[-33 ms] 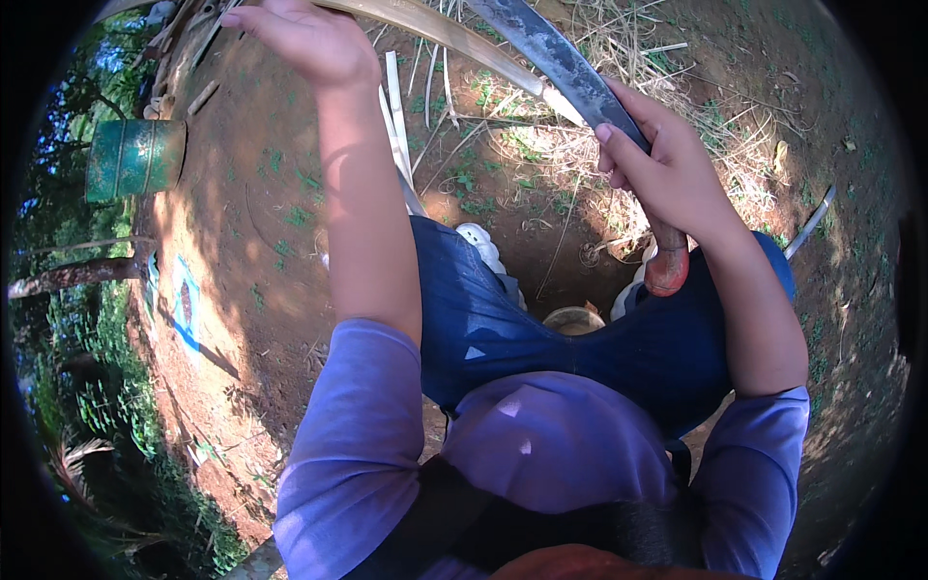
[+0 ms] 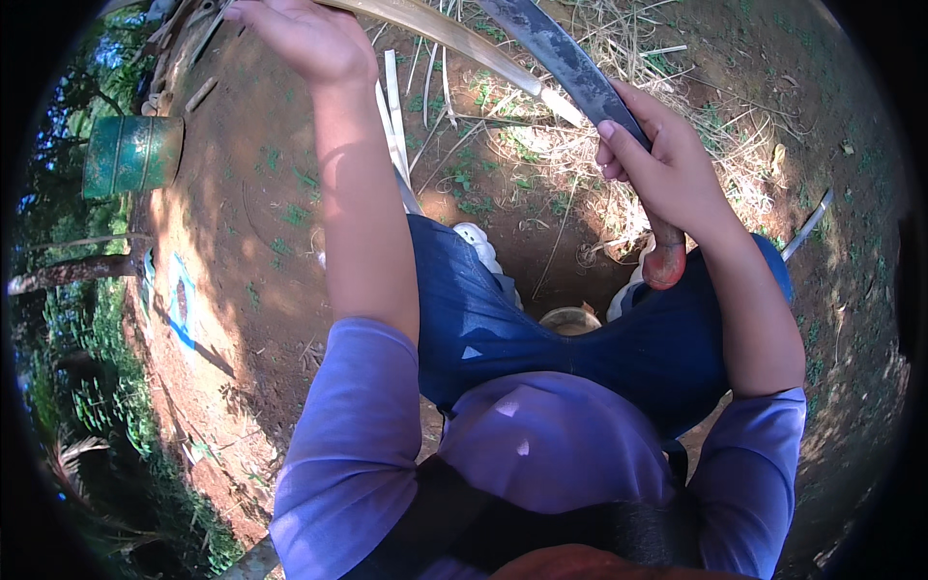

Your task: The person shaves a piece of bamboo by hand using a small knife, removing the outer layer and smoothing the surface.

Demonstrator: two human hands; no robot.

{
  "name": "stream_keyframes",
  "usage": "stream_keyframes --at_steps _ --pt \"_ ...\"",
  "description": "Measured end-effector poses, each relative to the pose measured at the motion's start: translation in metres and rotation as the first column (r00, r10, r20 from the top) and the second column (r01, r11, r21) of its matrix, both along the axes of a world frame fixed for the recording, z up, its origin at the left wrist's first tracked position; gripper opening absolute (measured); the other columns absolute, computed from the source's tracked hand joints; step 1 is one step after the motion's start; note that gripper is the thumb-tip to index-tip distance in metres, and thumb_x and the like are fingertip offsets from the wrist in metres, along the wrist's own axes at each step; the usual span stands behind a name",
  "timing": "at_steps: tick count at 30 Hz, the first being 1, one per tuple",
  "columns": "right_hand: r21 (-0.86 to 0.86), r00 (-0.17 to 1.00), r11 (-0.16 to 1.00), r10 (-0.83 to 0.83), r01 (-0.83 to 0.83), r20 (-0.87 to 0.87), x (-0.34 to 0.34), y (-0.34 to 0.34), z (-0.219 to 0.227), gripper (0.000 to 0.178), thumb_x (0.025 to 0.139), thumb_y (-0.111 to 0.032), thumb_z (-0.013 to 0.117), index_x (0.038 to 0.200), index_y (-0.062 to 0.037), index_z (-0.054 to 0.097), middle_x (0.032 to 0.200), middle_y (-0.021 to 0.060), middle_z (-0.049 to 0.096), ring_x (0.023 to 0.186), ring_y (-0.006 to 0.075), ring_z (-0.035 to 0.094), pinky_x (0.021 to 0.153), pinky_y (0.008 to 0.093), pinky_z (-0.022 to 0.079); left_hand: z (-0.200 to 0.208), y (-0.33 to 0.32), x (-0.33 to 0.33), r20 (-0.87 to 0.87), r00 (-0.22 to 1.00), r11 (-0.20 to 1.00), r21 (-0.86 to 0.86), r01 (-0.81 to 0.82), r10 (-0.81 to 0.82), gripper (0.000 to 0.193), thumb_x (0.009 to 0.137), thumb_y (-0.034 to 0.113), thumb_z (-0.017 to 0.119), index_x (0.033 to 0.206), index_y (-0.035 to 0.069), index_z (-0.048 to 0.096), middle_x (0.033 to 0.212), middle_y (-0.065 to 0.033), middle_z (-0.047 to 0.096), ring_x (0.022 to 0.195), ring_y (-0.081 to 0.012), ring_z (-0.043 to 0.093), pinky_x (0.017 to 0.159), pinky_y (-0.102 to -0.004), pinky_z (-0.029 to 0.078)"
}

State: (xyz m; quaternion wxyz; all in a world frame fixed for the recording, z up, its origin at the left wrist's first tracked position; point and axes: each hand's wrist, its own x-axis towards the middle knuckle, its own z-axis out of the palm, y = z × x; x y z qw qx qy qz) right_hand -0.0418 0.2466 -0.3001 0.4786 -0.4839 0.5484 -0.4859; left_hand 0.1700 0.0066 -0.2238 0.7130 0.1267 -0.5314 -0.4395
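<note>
My right hand (image 2: pixel 667 164) is closed round a machete (image 2: pixel 565 68). Its dark, slightly curved blade points up and left past the top edge, and the reddish, rounded handle end (image 2: pixel 664 266) sticks out below my palm. A long pale strip, like split bamboo (image 2: pixel 454 41), slants down from beside my left hand to the blade; its whitish lower end lies close to the blade's edge, and whether they touch is unclear. At the upper left, my left hand (image 2: pixel 314 43) is palm up with the thumb stretched out. The top edge cuts off its fingers, so their grip is hidden.
Pale shavings (image 2: pixel 619 155) litter the ground ahead, with thin strips (image 2: pixel 394 126) beside them. My knees are apart over white shoes (image 2: pixel 478 242); a round pale rim (image 2: pixel 570 321) shows between them. A green drum (image 2: pixel 133 157) stands far left; another long blade-like piece (image 2: pixel 812 224) lies right.
</note>
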Motion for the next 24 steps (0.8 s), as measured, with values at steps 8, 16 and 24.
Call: stream_keyframes --at_steps 8,16,24 --pt "0.006 0.988 0.997 0.073 -0.073 -0.133 0.011 -0.006 -0.011 0.047 0.103 -0.014 0.061 0.15 -0.0147 0.056 0.091 0.0037 0.064 0.074 0.0099 0.059 0.069 0.0272 0.051 0.003 0.003 0.001 -0.083 0.979 0.979 0.058 0.193 -0.188 0.056 0.111 0.055 0.03 0.118 0.007 0.058 0.104 -0.0061 0.061 0.095 -0.0184 0.058 0.087 -0.0343 0.048" --pt "-0.224 0.943 0.968 0.036 -0.115 -0.33 0.028 -0.015 -0.042 0.051 0.1 -0.014 0.064 0.15 -0.0204 0.057 0.083 0.0046 0.053 0.077 0.0151 0.05 0.072 0.0313 0.044 0.005 0.016 -0.002 -0.029 0.949 0.948 0.038 0.315 -0.314 0.059 0.11 0.058 0.029 0.115 0.006 0.058 0.093 -0.0073 0.062 0.088 -0.0202 0.06 0.083 -0.0366 0.051" --pt "-0.273 0.954 0.952 0.053 -0.138 -0.296 0.028 -0.029 -0.053 0.051 0.103 -0.021 0.062 0.153 -0.0216 0.054 0.081 0.0041 0.051 0.076 0.0161 0.049 0.072 0.0322 0.043 0.008 0.017 -0.001 -0.041 0.939 0.938 0.052 0.343 -0.341 0.057 0.11 0.056 0.031 0.111 0.007 0.059 0.091 -0.0082 0.063 0.085 -0.0215 0.062 0.081 -0.0382 0.053"
